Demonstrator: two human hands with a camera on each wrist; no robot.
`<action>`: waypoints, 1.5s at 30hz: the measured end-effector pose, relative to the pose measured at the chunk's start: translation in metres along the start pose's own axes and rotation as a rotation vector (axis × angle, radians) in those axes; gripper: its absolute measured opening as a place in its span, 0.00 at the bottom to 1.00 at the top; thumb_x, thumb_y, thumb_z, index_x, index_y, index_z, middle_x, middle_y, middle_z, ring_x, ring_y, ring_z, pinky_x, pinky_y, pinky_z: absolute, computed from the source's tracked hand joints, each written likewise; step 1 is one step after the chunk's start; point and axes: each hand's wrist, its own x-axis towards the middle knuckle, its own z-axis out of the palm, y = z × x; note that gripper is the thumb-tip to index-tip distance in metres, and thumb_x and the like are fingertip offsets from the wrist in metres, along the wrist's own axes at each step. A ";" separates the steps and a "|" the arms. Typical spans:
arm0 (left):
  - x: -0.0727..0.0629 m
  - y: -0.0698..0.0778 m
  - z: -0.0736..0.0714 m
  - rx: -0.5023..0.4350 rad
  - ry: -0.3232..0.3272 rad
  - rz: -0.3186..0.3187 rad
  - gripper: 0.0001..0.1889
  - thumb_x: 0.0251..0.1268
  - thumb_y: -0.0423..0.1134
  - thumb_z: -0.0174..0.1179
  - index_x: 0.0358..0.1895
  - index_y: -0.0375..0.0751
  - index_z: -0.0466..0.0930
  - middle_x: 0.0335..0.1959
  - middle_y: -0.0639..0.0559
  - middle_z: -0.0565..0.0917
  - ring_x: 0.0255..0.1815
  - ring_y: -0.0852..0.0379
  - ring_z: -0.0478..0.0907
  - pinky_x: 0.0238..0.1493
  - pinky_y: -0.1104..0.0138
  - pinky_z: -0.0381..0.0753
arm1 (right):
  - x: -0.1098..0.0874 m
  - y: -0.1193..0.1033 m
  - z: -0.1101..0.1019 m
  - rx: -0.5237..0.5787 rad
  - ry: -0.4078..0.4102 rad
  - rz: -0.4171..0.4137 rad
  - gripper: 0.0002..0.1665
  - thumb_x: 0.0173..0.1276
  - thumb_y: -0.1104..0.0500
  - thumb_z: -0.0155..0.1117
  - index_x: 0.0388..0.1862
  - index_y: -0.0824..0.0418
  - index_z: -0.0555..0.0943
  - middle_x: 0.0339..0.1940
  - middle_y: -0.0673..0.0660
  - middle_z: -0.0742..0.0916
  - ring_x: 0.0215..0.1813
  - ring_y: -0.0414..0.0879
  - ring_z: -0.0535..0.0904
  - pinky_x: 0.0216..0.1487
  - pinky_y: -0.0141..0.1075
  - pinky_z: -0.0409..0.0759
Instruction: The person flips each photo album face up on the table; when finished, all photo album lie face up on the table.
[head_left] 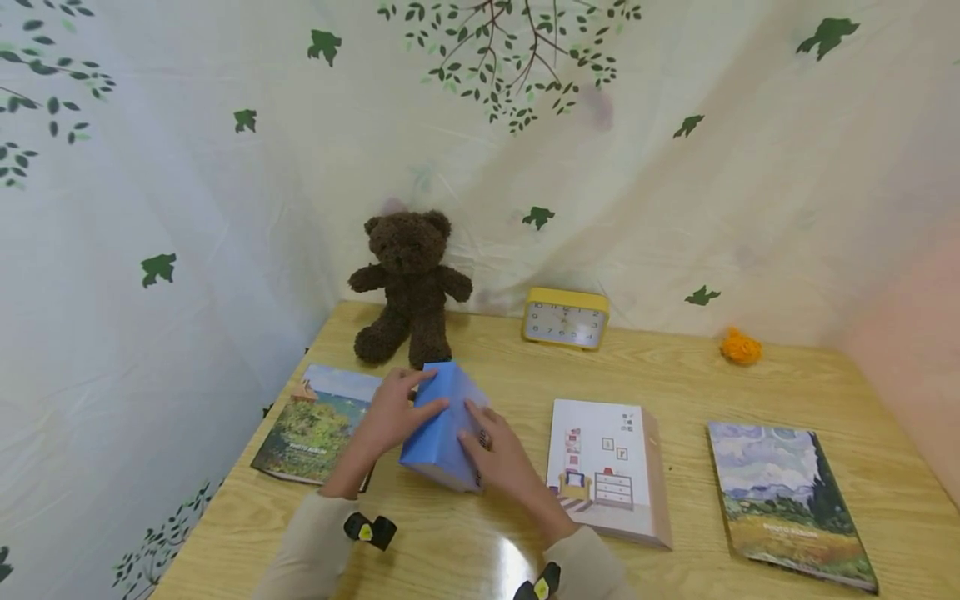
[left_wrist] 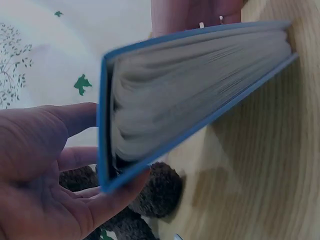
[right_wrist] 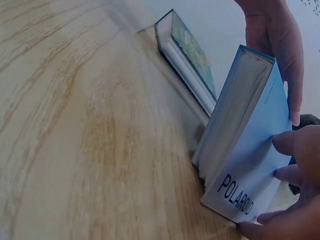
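Note:
A blue photo album [head_left: 442, 425] stands tilted on the table, its spine turned upward. Its white page edges face the left wrist view, and the word POLAROID [right_wrist: 235, 195] is on its pale cover. My left hand [head_left: 393, 412] holds it along the spine, with one fingertip under the lower cover in the left wrist view. On the other side, my right hand [head_left: 502, 458] has bent fingers against the printed cover. A photo album with a landscape cover [head_left: 311, 425] lies just left of the left hand.
Behind the hands, a brown teddy bear [head_left: 408, 287] sits against the wall cloth. A yellow clock [head_left: 566, 318] and an orange flower-like thing [head_left: 741, 347] stand along the back. To the right lie a white book [head_left: 600, 467] and another landscape-covered album [head_left: 787, 500].

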 end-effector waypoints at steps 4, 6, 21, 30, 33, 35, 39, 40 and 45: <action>-0.001 -0.009 0.000 0.017 -0.008 -0.028 0.29 0.64 0.49 0.62 0.64 0.36 0.72 0.54 0.31 0.71 0.44 0.43 0.78 0.36 0.56 0.82 | -0.001 -0.001 0.005 -0.030 0.006 0.047 0.33 0.72 0.48 0.55 0.73 0.56 0.65 0.71 0.77 0.62 0.70 0.74 0.59 0.66 0.64 0.62; -0.002 -0.011 0.000 0.006 -0.017 -0.031 0.29 0.64 0.49 0.62 0.64 0.35 0.72 0.53 0.30 0.71 0.44 0.41 0.78 0.37 0.56 0.83 | -0.001 -0.002 0.007 -0.025 0.016 0.067 0.34 0.71 0.48 0.57 0.72 0.57 0.65 0.71 0.78 0.60 0.71 0.74 0.56 0.66 0.65 0.60; -0.002 -0.028 0.015 0.061 -0.050 -0.125 0.26 0.67 0.42 0.59 0.64 0.32 0.71 0.58 0.33 0.78 0.53 0.39 0.79 0.49 0.51 0.81 | -0.001 0.001 0.021 -0.073 0.069 0.097 0.38 0.68 0.46 0.61 0.72 0.61 0.65 0.76 0.73 0.52 0.74 0.70 0.53 0.70 0.59 0.60; -0.002 -0.028 0.021 0.096 -0.072 -0.107 0.27 0.65 0.37 0.60 0.65 0.28 0.69 0.56 0.33 0.79 0.53 0.39 0.80 0.51 0.52 0.80 | -0.002 0.000 0.023 -0.137 0.064 0.045 0.37 0.68 0.47 0.61 0.70 0.64 0.67 0.75 0.75 0.52 0.75 0.68 0.52 0.70 0.56 0.61; -0.002 -0.028 0.022 0.109 -0.071 -0.094 0.28 0.65 0.36 0.61 0.65 0.27 0.68 0.56 0.33 0.79 0.52 0.40 0.80 0.51 0.52 0.80 | -0.002 0.000 0.022 -0.139 0.055 0.040 0.37 0.68 0.48 0.61 0.71 0.64 0.66 0.75 0.75 0.52 0.75 0.68 0.51 0.70 0.56 0.61; -0.002 -0.027 0.022 0.108 -0.078 -0.104 0.28 0.65 0.36 0.61 0.66 0.28 0.68 0.56 0.33 0.79 0.52 0.40 0.80 0.51 0.52 0.80 | -0.003 0.000 0.020 -0.132 0.040 0.044 0.37 0.68 0.48 0.61 0.71 0.63 0.66 0.76 0.74 0.51 0.75 0.67 0.51 0.70 0.56 0.61; -0.002 -0.026 0.023 0.101 -0.075 -0.123 0.28 0.67 0.37 0.59 0.66 0.28 0.67 0.57 0.32 0.77 0.54 0.38 0.78 0.52 0.50 0.78 | -0.004 0.002 0.016 -0.119 0.024 0.055 0.38 0.68 0.48 0.60 0.72 0.63 0.64 0.76 0.73 0.52 0.76 0.67 0.51 0.71 0.56 0.60; -0.001 -0.026 0.023 0.103 -0.064 -0.124 0.27 0.67 0.38 0.58 0.66 0.28 0.66 0.58 0.32 0.77 0.55 0.38 0.77 0.54 0.49 0.77 | -0.004 0.003 0.014 -0.119 0.025 0.060 0.38 0.69 0.47 0.60 0.73 0.62 0.64 0.76 0.72 0.52 0.76 0.66 0.51 0.71 0.56 0.60; 0.000 -0.020 0.026 0.111 0.069 -0.081 0.27 0.66 0.39 0.58 0.64 0.26 0.68 0.56 0.29 0.75 0.59 0.32 0.71 0.59 0.44 0.70 | -0.005 0.004 -0.005 -0.099 0.060 0.069 0.39 0.69 0.47 0.59 0.73 0.62 0.62 0.76 0.71 0.54 0.75 0.68 0.52 0.70 0.59 0.59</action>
